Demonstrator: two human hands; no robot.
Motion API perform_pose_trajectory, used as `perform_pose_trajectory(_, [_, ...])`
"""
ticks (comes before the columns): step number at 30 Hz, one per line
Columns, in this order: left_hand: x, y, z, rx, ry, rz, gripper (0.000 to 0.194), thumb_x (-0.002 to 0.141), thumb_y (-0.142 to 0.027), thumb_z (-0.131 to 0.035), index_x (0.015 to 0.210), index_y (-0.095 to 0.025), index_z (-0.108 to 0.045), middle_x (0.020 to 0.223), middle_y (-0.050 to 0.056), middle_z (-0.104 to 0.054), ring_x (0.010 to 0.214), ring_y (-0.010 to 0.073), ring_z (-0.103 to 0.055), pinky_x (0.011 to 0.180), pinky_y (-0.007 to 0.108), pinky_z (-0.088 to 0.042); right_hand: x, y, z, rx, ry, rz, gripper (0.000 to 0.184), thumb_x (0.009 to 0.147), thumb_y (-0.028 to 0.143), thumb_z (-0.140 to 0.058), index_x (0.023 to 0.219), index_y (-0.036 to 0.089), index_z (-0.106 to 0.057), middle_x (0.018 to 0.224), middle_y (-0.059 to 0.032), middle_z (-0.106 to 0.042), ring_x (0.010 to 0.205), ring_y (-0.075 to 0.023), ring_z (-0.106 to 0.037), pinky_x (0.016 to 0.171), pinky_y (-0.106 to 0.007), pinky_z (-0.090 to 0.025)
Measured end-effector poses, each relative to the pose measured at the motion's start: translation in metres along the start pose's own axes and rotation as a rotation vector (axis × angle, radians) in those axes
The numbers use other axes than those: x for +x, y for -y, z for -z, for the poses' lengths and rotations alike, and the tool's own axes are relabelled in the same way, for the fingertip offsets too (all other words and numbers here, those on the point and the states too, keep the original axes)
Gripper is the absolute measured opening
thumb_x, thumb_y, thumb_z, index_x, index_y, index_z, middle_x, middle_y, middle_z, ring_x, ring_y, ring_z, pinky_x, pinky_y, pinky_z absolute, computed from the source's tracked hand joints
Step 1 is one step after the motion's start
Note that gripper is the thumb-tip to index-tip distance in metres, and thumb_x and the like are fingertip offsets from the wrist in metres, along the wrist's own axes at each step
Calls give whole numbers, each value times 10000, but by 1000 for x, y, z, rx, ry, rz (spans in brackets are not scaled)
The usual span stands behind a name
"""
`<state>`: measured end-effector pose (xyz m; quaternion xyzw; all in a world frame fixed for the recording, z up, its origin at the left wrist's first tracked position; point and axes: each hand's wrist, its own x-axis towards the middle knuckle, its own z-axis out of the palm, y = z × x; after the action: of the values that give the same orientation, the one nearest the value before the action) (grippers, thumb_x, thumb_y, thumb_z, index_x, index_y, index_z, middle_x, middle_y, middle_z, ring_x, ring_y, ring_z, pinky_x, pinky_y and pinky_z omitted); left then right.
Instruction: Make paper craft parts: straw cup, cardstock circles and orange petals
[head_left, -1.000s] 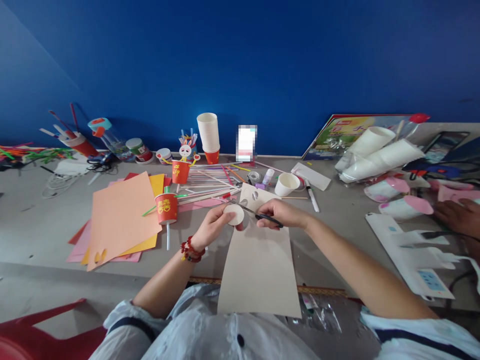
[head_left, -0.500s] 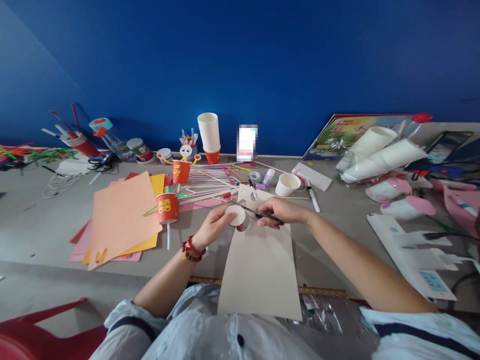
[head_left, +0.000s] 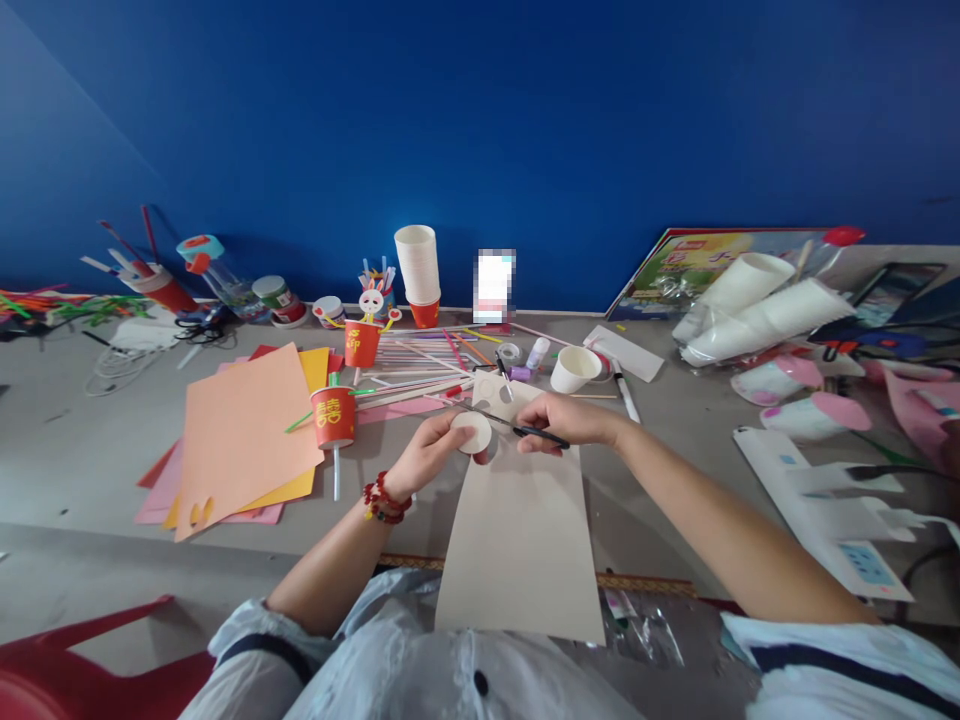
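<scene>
Between the thumb and fingers of my left hand [head_left: 431, 452] is a round white paper disc [head_left: 472, 434]. My right hand [head_left: 559, 420] grips a pair of scissors [head_left: 529, 432] by the dark handles. Their blades point left and lie close along the far edge of the disc; whether they touch it I cannot tell. Under both hands a long sheet of pale card [head_left: 521, 545] runs toward me and hangs past the table's front edge. A white paper cup [head_left: 575, 369] stands just beyond my right hand. Left of my left hand is a red paper cup [head_left: 333, 416] with straws.
A stack of coloured paper [head_left: 247, 440] lies at left. Behind my hands are loose straws [head_left: 412, 355], a cup figure with rabbit ears [head_left: 363, 342] and stacked white cups [head_left: 418, 262]. Bagged paper cups [head_left: 765, 320] and a power strip [head_left: 825, 510] are on the right.
Almost nothing differs. The disc and the scissors have shifted very slightly in my hands; both arms stay in place.
</scene>
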<state>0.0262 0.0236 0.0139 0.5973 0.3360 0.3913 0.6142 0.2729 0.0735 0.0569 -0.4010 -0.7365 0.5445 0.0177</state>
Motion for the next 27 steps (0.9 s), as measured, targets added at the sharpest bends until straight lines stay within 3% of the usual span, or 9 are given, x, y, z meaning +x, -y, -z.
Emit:
perform_pose_trajectory(11, [0, -2, 0, 2, 28, 12, 360, 931, -430, -538, 794, -126, -671, 754, 72, -705, 743, 196, -631, 775, 305, -477, 1, 4, 5, -47, 32, 4, 519, 756, 589, -714, 540, 193, -458, 456, 48, -502, 454, -85, -413, 481, -232, -300])
perform_pose_trajectory(19, [1, 2, 0, 0, 15, 31, 355, 929, -435, -543, 823, -123, -674, 750, 78, -712, 743, 200, -640, 774, 310, -478, 4, -5, 6, -64, -24, 17, 530, 729, 599, -731, 521, 192, -461, 435, 51, -488, 441, -95, -438, 471, -232, -312])
perform_pose_trajectory(23, [1, 6, 1, -4, -3, 45, 336, 927, -429, -547, 834, -133, -675, 759, 71, -724, 745, 197, -650, 762, 303, -485, 3, -16, 0, -16, -126, 39, 480, 732, 547, -740, 544, 188, -482, 466, 28, -553, 453, -101, -448, 461, -231, -306])
perform_pose_trajectory(27, [0, 8, 0, -55, -32, 97, 301, 913, -423, -570, 884, -142, -674, 777, 63, -735, 759, 205, -671, 726, 294, -501, -7, -27, -15, 147, -406, 80, 397, 783, 561, -683, 774, 179, -576, 674, -37, -677, 541, -149, -567, 488, -254, -388])
